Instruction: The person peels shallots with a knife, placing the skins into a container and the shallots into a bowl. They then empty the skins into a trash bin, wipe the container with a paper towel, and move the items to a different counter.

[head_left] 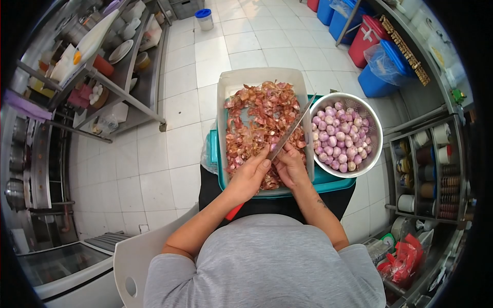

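My left hand (250, 176) is closed at the near end of a long knife (294, 127), whose handle is hidden. The blade slants up and to the right, past the fingers of my right hand (291, 167). That hand is closed close beside the left one, its fingers bent under the blade; whatever they hold is hidden. Both hands are over a clear plastic bin (261, 75) with a heap of reddish-brown shallot skins (264, 110) in it. To the right, a metal colander (377, 123) holds many peeled purple-white shallots (340, 136).
A teal tray (334, 183) lies under the bin. Metal shelves with dishes (120, 51) stand at left, and a rack of jars (426, 169) at right. Blue bins (380, 77) and a red bin (365, 41) line the back right. A blue-lidded tub (204, 20) sits on the tiled floor.
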Demonstrator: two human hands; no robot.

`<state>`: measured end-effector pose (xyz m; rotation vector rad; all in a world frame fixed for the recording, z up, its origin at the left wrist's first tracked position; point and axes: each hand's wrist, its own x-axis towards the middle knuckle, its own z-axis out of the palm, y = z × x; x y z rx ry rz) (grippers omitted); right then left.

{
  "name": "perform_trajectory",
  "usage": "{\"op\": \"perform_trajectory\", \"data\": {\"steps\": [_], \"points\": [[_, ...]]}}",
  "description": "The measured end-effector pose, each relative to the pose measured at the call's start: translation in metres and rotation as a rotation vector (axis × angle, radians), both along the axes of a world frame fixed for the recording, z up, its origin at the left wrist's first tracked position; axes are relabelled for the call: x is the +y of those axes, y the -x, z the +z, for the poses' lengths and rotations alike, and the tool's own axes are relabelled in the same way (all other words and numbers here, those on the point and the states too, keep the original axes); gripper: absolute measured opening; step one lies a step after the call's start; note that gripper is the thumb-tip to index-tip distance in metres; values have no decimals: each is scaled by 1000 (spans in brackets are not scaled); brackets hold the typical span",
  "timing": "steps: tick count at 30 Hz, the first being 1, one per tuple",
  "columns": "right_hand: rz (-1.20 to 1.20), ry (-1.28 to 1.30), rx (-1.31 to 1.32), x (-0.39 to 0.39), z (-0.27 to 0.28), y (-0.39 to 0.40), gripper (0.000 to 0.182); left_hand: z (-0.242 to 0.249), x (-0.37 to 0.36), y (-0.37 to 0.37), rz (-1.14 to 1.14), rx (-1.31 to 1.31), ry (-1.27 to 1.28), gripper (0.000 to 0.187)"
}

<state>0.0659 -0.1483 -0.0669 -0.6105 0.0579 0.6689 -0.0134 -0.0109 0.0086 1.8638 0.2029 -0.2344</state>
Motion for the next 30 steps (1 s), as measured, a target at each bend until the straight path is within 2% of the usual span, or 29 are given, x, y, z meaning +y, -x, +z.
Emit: {"op": "perform_trajectory", "data": {"steps": [2, 5, 11, 17, 21, 23, 26, 30], "points": [[17, 3, -19, -1, -4, -1, 36, 6, -1, 0, 2, -24, -28, 49], [2, 16, -18, 0, 0, -1, 25, 10, 1, 0, -18, -12, -96, 48], [-32, 24, -80, 0, 1, 1, 25, -2, -4, 3, 10, -185, -268, 46], [-7, 71, -102, 0, 5, 1, 27, 2, 10, -3, 100, 200, 416, 47], [-18, 98, -133, 1, 3, 2, 27, 5, 12, -2, 135, 236, 455, 41], [-22, 94, -145, 2, 2, 2, 27, -4, 15, -2, 145, 263, 466, 50], [-8, 101, -188, 1, 2, 4, 29, -9, 23, -2, 231, 213, 410, 49], [45, 91, -101, 0, 12, 5, 34, 13, 25, -1, 157, 150, 286, 53]]}}
